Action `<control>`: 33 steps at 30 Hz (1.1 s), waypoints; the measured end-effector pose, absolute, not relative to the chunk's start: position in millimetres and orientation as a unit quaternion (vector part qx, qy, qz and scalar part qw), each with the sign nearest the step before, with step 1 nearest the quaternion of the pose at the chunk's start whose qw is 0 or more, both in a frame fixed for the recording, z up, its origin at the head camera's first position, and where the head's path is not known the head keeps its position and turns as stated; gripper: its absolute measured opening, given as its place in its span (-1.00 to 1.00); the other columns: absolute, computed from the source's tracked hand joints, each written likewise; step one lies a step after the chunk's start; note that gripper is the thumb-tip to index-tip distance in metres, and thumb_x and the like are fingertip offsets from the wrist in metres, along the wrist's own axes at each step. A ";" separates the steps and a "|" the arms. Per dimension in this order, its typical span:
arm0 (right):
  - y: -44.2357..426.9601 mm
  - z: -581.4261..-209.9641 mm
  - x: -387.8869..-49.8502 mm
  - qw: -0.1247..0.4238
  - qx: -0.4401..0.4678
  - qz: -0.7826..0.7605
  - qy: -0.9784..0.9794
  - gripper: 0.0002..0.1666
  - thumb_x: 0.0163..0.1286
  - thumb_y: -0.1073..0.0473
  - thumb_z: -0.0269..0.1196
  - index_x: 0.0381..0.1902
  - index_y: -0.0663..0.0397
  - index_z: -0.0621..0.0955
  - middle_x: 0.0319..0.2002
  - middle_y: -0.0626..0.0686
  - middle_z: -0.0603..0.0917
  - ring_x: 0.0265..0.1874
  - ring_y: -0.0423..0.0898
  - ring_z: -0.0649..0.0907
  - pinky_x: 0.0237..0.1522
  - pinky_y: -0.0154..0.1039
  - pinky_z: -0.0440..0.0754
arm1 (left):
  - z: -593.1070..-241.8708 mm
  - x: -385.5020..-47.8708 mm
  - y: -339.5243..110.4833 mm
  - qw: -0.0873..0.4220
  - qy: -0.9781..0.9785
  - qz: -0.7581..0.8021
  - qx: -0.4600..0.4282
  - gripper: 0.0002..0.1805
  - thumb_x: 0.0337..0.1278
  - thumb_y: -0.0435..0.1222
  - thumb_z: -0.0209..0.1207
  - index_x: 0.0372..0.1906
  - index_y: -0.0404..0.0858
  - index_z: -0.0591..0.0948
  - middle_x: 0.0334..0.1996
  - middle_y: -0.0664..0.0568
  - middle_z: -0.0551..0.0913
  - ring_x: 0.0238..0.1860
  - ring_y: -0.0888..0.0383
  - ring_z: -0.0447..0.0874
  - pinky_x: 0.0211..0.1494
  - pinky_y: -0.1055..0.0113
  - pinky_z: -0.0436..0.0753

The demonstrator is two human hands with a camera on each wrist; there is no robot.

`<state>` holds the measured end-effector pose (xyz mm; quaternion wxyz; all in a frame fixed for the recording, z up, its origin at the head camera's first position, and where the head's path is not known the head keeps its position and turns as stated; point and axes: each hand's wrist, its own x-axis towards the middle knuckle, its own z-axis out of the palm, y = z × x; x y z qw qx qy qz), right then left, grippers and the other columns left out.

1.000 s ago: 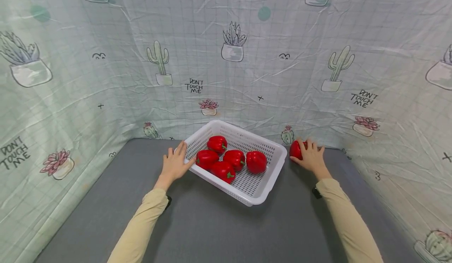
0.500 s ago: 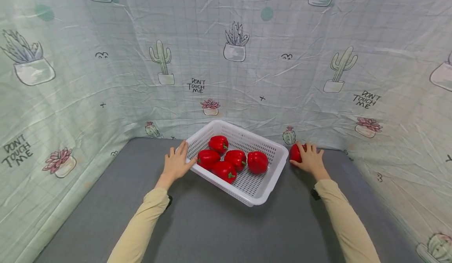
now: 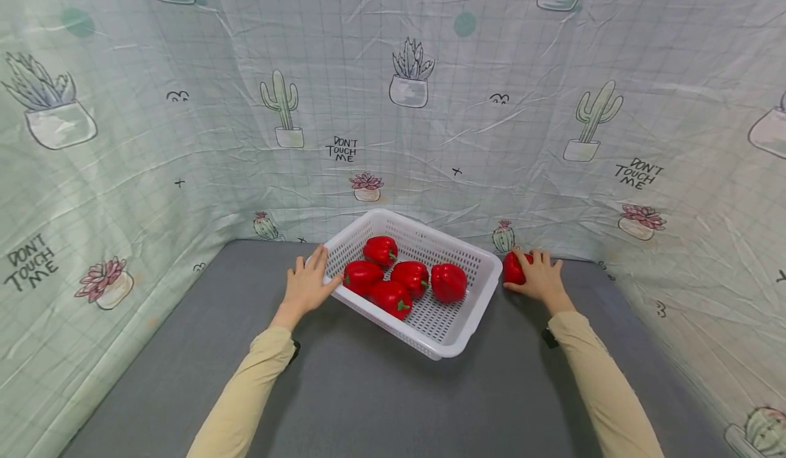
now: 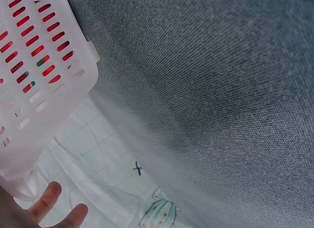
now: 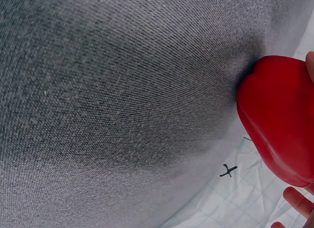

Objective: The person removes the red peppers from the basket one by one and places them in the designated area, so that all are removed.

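Left sleeve: we are seeing pale yellow cloth, a dark wrist piece showing at the cuff.
Left hand: we are marking the left hand at the basket's left corner, thumb over the near rim, fingers spread and fairly straight, touching rather than gripping.
Basket: the white basket is sitting at a slant on the table, slotted walls, smooth rounded rim, holed floor showing at its right end.
Peppers inside: five red peppers are lying in it, glossy and plump; four are bunching toward the left, the fifth is sitting to their right. Green stem ends are showing on those four.
Lone pepper: another red pepper is resting on the table just right of the basket, near the back edge; the wrist view is giving us smooth, lobed, shiny skin.
Right hand: the right hand is gripping that pepper, fingers and thumb curving round it.
Right sleeve: matching pale yellow fabric.
Surface: the table is showing plain dark grey, fine woven texture up close.
Room: a pale, creased sheet is hanging behind and at both sides, printed with a grid, potted cacti, succulents and "DON'T TOUCH ME".
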<state>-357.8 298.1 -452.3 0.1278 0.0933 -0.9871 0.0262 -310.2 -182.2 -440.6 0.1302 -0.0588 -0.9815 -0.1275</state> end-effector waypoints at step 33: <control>289.0 -434.3 -327.4 0.245 0.151 0.044 -0.957 -0.15 0.03 -0.14 0.26 0.25 -0.04 0.23 0.17 0.31 0.23 0.05 0.29 0.26 -0.12 0.26 0.14 | -441.0 -310.4 -182.8 0.127 -0.981 -0.133 -0.061 -0.20 0.11 0.14 -0.10 0.34 -0.27 0.13 0.35 -0.14 0.11 0.07 -0.19 0.20 -0.06 -0.16 0.29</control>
